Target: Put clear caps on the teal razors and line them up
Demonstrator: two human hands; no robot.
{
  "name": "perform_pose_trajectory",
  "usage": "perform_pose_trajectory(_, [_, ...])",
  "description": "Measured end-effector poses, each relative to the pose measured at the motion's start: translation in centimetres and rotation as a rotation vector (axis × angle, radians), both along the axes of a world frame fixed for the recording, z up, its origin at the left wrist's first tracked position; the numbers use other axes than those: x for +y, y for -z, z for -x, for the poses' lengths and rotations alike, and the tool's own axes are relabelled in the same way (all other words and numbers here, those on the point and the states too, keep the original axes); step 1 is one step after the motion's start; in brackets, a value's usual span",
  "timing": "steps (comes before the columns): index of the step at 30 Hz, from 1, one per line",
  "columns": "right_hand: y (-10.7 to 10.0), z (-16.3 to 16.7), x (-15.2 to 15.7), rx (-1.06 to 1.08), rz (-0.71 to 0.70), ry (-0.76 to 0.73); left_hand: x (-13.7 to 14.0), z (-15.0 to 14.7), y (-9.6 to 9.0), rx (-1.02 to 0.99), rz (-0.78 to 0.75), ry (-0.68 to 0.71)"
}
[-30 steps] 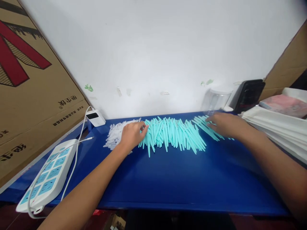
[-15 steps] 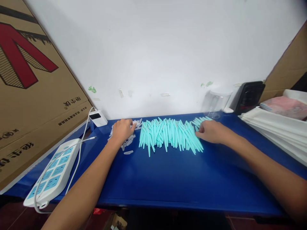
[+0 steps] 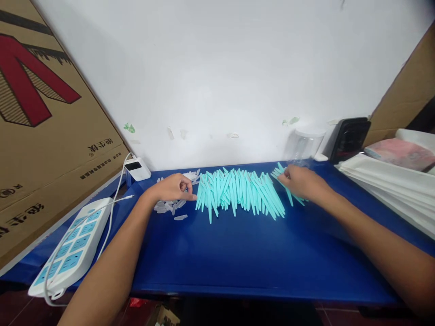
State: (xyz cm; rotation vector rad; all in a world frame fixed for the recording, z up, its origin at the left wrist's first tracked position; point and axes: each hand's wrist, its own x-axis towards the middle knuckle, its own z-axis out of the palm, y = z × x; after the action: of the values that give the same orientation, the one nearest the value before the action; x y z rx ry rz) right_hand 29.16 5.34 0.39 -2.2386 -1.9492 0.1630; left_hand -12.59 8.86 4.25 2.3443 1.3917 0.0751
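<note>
My left hand (image 3: 175, 187) is closed, thumb and index finger meeting at the left edge of a heap of slim, tapered turquoise sticks (image 3: 234, 192). Whatever is in that pinch is too small to make out. Behind and below this hand, small clear plastic pieces (image 3: 170, 206) lie scattered, partly covered by it. At the heap's right side, my right hand (image 3: 302, 181) is closed on a turquoise stick, its fingertips low over a smaller fanned group of such sticks (image 3: 291, 195). The palm hides part of that group.
A white power strip (image 3: 73, 244) with a cable and a small white device (image 3: 138, 168) are at left beside a large cardboard box (image 3: 61, 136). A clear jar (image 3: 306, 145), a black tray (image 3: 350, 138) and stacked white trays (image 3: 384, 181) stand at right on the blue table (image 3: 238, 258).
My left hand has moved right from over the clear pieces to the heap's edge, fingers pinched. My right hand has shifted slightly right and up; more sticks show fanned beneath it.
</note>
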Motion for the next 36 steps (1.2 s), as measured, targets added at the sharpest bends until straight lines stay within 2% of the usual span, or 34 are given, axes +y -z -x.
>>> perform_pose_trajectory(3, [-0.1,-0.2,0.1,-0.011,-0.111,0.043,-0.5,0.8,-1.0,-0.039,0.320,0.107])
perform_pose_trajectory(6, [0.0,0.0,0.0,-0.010,-0.128,0.044,-0.8,1.1,-1.1,-0.005,0.395,0.091])
perform_pose_trajectory(10, [0.2,0.3,0.0,-0.003,-0.127,0.017,-0.7,1.3,0.0,0.061,0.390,0.044])
perform_pose_trajectory(14, [0.2,0.4,-0.1,0.037,-0.208,-0.025,-0.2,1.1,0.6,0.010,0.323,0.072])
perform_pose_trajectory(17, [0.1,0.6,-0.4,0.186,-0.300,-0.164,-0.2,0.0,0.7,-0.148,0.143,0.063])
perform_pose_trajectory(20, [0.1,1.2,-0.8,0.431,-0.336,-0.309,-0.5,-1.8,1.1,-0.409,-0.005,0.005])
perform_pose_trajectory(23, [0.0,1.9,-1.3,0.587,-0.357,-0.419,-1.0,-3.6,2.2,-0.619,0.017,-0.021])
perform_pose_trajectory(26, [-0.1,2.7,-1.9,0.642,-0.337,-0.531,-1.7,-5.2,3.3,-0.732,0.039,-0.010])
perform_pose_trajectory(31, [-0.6,3.7,-3.0,0.679,-0.268,-0.621,-3.0,-7.0,4.5,-0.755,0.091,0.057])
perform_pose_trajectory(36, [-0.8,4.1,-3.4,0.669,-0.220,-0.668,-3.8,-7.7,4.6,-0.744,0.092,0.056])
